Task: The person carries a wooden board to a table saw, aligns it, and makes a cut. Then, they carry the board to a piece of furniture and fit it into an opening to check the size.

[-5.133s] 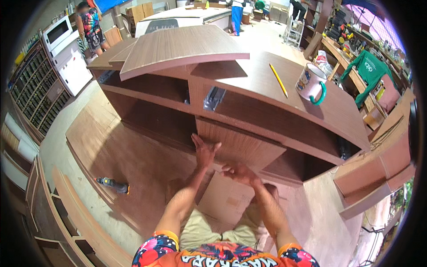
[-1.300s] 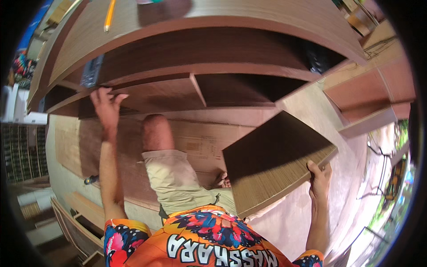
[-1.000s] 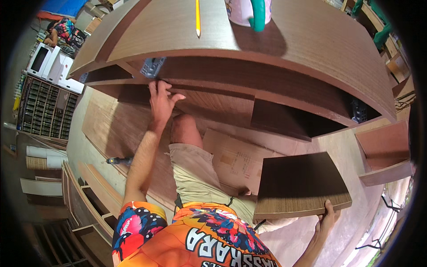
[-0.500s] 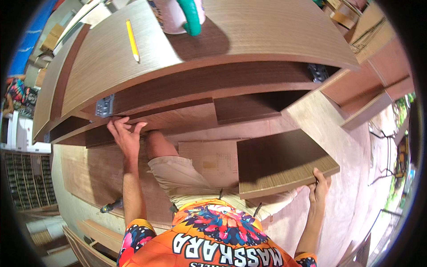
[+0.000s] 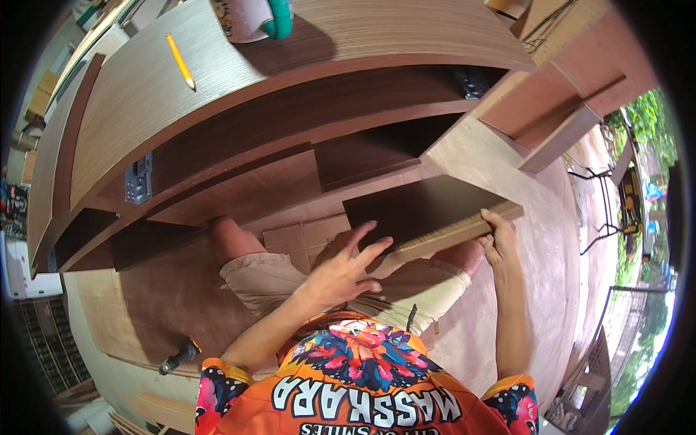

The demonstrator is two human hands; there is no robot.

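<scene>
Hands come up from the bottom of the view, and both go to one dark brown wooden board (image 5: 424, 212). The board is flat, with a dark top and a pale striped edge facing the person. Its long side runs from left to right, tipping up a little toward the right, and it sits over the person's lap, just under the open shelves of the big wooden cabinet (image 5: 217, 94).

The right hand (image 5: 499, 243) is at the board's right end. Its fingers (image 5: 500, 221) are curled around that corner, thumb under and fingers on top, so it holds the board. This hand is the nearer one.

The left hand (image 5: 341, 272) is spread wide, fingers (image 5: 366, 239) far apart and pointing up and to the right. The board's left end lies just past the fingertips. I cannot tell if they touch it; the hand grips nothing.

Above the fingers, on the cabinet top, lie a yellow pencil (image 5: 180, 61) and a white mug with a green handle (image 5: 250, 16). Far down and left of the hands, a small tool with a yellow and black grip (image 5: 177, 357) lies on the floor.
</scene>
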